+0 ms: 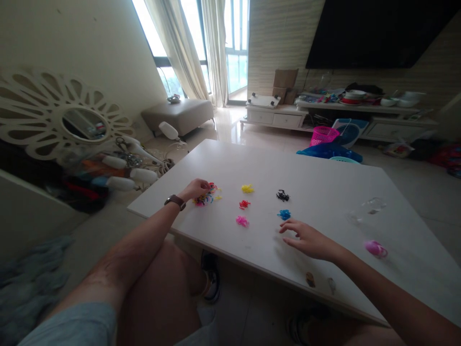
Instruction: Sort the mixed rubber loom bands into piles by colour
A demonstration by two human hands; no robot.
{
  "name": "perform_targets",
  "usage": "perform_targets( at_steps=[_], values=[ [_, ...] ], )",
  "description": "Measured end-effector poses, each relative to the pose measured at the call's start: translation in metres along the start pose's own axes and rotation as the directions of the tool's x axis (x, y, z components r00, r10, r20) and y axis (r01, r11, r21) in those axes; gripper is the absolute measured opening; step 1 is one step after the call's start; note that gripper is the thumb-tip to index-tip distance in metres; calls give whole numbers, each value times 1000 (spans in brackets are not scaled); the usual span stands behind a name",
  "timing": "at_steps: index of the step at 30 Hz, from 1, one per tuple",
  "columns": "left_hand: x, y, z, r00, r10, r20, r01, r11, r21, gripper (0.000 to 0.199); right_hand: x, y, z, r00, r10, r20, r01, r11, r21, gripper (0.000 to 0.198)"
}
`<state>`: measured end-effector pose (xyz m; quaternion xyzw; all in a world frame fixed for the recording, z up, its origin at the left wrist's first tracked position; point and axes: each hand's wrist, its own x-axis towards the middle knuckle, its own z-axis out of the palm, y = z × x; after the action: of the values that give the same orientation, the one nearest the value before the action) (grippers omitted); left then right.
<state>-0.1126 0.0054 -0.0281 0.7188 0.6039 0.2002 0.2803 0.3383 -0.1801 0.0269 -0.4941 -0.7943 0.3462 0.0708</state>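
My left hand (196,189), with a dark watch on the wrist, reaches into a mixed heap of small coloured bands (204,199) that look like hair elastics. Its fingers are bent together at the heap's far edge; what they pinch, if anything, is hidden. Sorted by colour, small piles lie to the right: yellow (247,189), red (244,204), pink (242,221), black (283,195) and blue (284,214). Just in front of the blue pile hovers my right hand (306,239), open, fingers apart, with nothing visible in it.
On the white table's (324,187) right side are a clear plastic container (370,207) and a pink lid-like piece (376,249). A small brown object (310,279) lies near the front edge. A lamp with white shades (144,175) stands left, and a pink basket (323,136) beyond the table.
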Motion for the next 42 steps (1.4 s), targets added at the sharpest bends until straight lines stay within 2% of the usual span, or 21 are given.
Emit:
perform_targets(
  at_steps=[5, 11, 18, 26, 42],
  values=[
    [1, 1, 0, 999, 48, 4, -47, 997, -53, 23, -1, -2, 0, 1000, 10, 14, -10, 1000, 4, 33],
    [-1, 10, -2, 998, 33, -53, -34, 999, -27, 19, 0, 1, 3, 999, -21, 27, 21, 999, 34, 31],
    [2, 4, 2, 996, 10, -84, -22, 988, -150, 19, 0, 0, 4, 998, -29, 47, 28, 999, 24, 29],
    [4, 1, 4, 994, 21, -111, -34, 993, -117, 19, -1, -5, 3, 997, -32, 64, 31, 999, 16, 28],
    [2, 3, 3, 993, 0, -116, -14, 992, -122, 40, -1, -5, 6, 994, -72, 83, 68, 996, 49, 29]
  ],
)
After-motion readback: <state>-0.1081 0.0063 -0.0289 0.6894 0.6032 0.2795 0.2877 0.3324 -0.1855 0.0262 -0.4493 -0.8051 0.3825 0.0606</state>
